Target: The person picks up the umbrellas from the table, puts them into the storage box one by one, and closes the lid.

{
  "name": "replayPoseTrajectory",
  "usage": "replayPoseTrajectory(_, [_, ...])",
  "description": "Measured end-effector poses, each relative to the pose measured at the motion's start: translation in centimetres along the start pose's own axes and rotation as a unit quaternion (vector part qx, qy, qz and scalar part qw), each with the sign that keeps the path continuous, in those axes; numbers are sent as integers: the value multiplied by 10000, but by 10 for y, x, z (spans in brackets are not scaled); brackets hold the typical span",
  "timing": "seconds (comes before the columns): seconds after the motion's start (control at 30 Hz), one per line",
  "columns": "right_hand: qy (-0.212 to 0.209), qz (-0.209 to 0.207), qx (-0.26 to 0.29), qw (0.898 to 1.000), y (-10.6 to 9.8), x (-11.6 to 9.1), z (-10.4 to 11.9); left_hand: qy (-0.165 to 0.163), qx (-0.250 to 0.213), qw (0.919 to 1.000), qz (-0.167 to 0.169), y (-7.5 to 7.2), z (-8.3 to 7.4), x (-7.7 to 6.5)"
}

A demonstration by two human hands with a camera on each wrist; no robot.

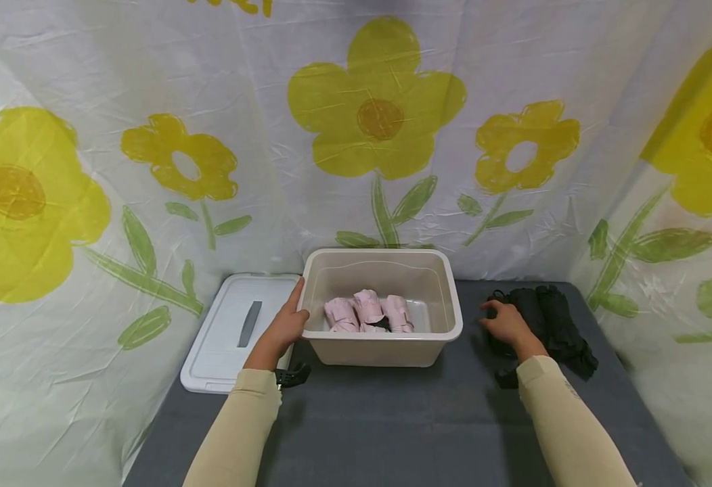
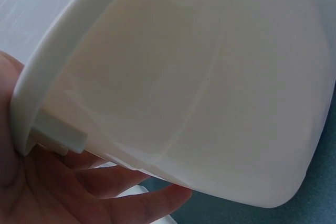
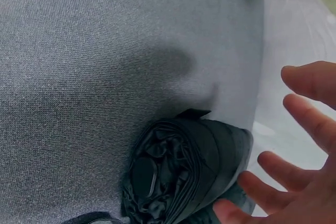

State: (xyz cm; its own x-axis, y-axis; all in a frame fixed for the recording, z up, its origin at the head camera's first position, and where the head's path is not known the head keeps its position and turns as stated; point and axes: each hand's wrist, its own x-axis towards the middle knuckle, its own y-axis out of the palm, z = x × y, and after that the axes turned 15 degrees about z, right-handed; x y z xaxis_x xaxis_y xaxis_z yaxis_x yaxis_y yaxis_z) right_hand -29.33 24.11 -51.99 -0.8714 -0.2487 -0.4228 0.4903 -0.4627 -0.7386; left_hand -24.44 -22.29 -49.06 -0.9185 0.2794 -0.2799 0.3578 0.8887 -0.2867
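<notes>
A beige plastic storage bin (image 1: 380,350) stands at the middle of the table, with several pink rolled bundles (image 1: 368,308) inside that look like folded umbrellas. My left hand (image 1: 287,323) grips the bin's left rim; in the left wrist view, the fingers (image 2: 142,203) reach beneath the rim along the outer wall. To the right lie black folded umbrellas (image 1: 557,325), side by side. Above the nearest one hovers my right hand (image 1: 508,326), fingers spread and holding nothing. The right wrist view shows that black umbrella (image 3: 215,156) end-on, rolled up, below the fingertips.
A white lid (image 1: 216,352) with a grey handle lies left of the bin. Dark grey cloth covers the table (image 1: 392,426). Behind and at both sides hangs a white curtain (image 1: 258,135) printed with yellow flowers.
</notes>
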Motion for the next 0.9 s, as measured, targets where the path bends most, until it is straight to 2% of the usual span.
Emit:
replayPoseTrajectory(0.57, [450,89,85,9989,0,13,-14,73,-61,10000,19,-2,1,0])
replayPoseTrajectory(0.9, [1047,207,58,9943,-3,20,-11,-4,-177,9998,49,-2,-2,-2])
